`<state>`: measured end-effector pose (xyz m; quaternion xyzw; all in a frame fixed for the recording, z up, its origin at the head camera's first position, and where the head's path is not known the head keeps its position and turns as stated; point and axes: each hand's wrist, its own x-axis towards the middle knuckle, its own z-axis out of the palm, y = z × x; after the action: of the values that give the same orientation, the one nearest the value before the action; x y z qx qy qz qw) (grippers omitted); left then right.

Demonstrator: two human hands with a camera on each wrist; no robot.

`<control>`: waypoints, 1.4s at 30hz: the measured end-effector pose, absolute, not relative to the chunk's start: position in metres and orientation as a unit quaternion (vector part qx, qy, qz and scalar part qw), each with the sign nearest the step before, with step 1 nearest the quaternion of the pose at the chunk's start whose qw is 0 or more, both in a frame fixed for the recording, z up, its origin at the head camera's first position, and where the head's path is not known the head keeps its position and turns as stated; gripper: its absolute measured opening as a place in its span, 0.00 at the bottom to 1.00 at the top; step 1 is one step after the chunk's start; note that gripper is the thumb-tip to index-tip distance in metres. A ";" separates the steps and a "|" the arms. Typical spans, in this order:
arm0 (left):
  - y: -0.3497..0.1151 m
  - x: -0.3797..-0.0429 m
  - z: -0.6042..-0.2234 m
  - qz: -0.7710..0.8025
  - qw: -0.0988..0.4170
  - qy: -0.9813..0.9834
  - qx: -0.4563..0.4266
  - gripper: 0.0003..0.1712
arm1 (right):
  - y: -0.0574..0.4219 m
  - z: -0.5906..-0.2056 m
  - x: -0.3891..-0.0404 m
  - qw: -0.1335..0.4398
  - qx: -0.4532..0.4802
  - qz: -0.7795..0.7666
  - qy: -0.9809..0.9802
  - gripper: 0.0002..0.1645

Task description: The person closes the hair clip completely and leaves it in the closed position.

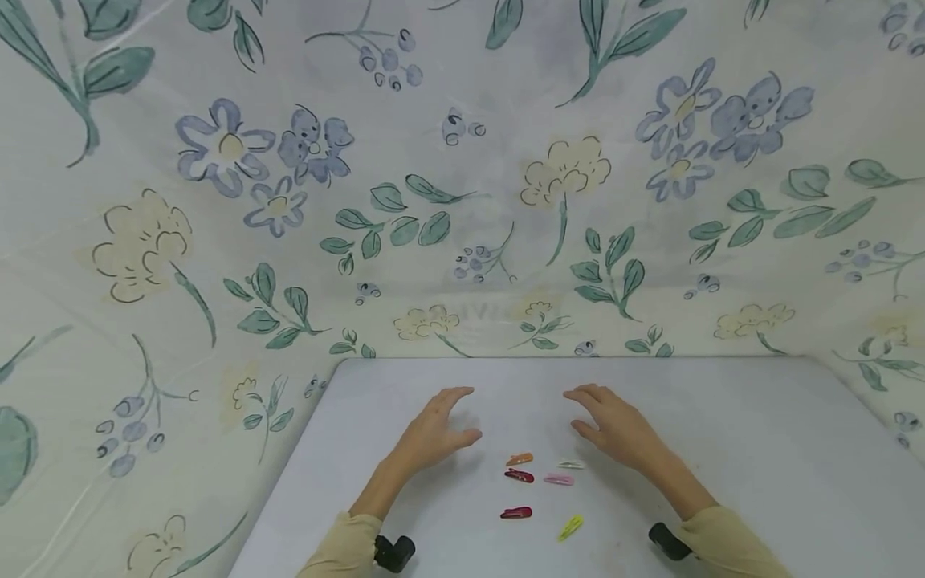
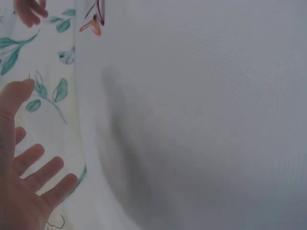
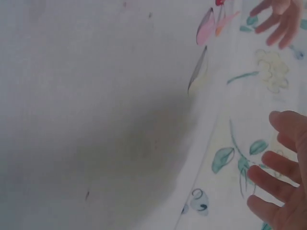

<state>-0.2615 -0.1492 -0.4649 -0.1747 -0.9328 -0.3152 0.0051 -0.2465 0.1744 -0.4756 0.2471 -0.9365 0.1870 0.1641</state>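
Observation:
Several small snap hair clips lie on the white table. An orange hair clip point(image 1: 519, 459) is farthest back, with a dark red hair clip point(image 1: 519, 475) just in front of it. To their right lie a white hair clip point(image 1: 571, 464) and a pink hair clip point(image 1: 559, 479). Nearer the front are another dark red hair clip point(image 1: 516, 512) and a yellow hair clip point(image 1: 570, 527). My left hand point(image 1: 436, 427) hovers left of the clips, fingers spread and holding nothing. On the right, my right hand point(image 1: 613, 424) is held above the table, nearest the white clip, its fingers apart.
The white table point(image 1: 759, 433) ends at a back edge against a floral sheet point(image 1: 491, 225), which also hangs at both sides. Black devices, one at the left wrist point(image 1: 394, 554) and one at the right wrist point(image 1: 669, 542), sit by the beige sleeves.

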 end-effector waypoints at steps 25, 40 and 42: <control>-0.120 -0.263 -0.483 -0.291 -0.026 -0.929 -0.230 0.30 | 0.123 -0.493 -0.249 0.013 0.252 0.166 -0.953 0.20; -0.102 -0.262 -0.488 -0.257 -0.020 -0.927 -0.271 0.23 | 0.121 -0.499 -0.251 0.019 0.308 0.130 -0.942 0.15; -0.101 -0.262 -0.489 -0.255 -0.017 -0.927 -0.273 0.22 | 0.121 -0.499 -0.252 0.017 0.310 0.126 -0.942 0.15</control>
<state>-0.2619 -0.1011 -0.4887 -0.2730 -0.9273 -0.2553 -0.0169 -0.2517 0.1207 -0.4987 0.3100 -0.9422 0.1257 0.0175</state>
